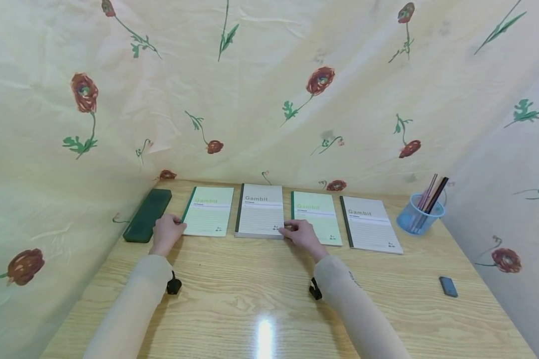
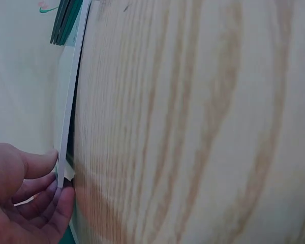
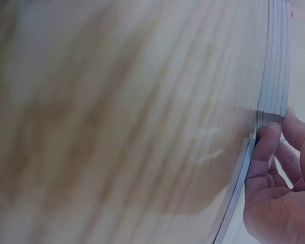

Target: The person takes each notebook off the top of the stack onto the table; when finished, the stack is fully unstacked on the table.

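Four Gambit notebooks lie in a row at the back of the wooden table (image 1: 260, 294). My left hand (image 1: 176, 225) pinches the near left corner of the leftmost green notebook (image 1: 208, 210). In the left wrist view, thumb and fingers of that hand (image 2: 61, 179) close on the thin cover edge (image 2: 71, 101). My right hand (image 1: 288, 230) grips the near right corner of the thicker grey notebook stack (image 1: 261, 209), beside the third, green notebook (image 1: 316, 217). In the right wrist view, the thumb (image 3: 264, 147) lies against the stack's layered edges (image 3: 275, 61), with the fingers on its other side.
A dark green pencil case (image 1: 147, 214) lies left of the notebooks. A fourth, grey notebook (image 1: 370, 223) lies at the right, then a blue mesh pen cup (image 1: 419, 213) holding pencils. A small dark object (image 1: 448, 286) sits near the right edge. Flowered cloth walls in the table.
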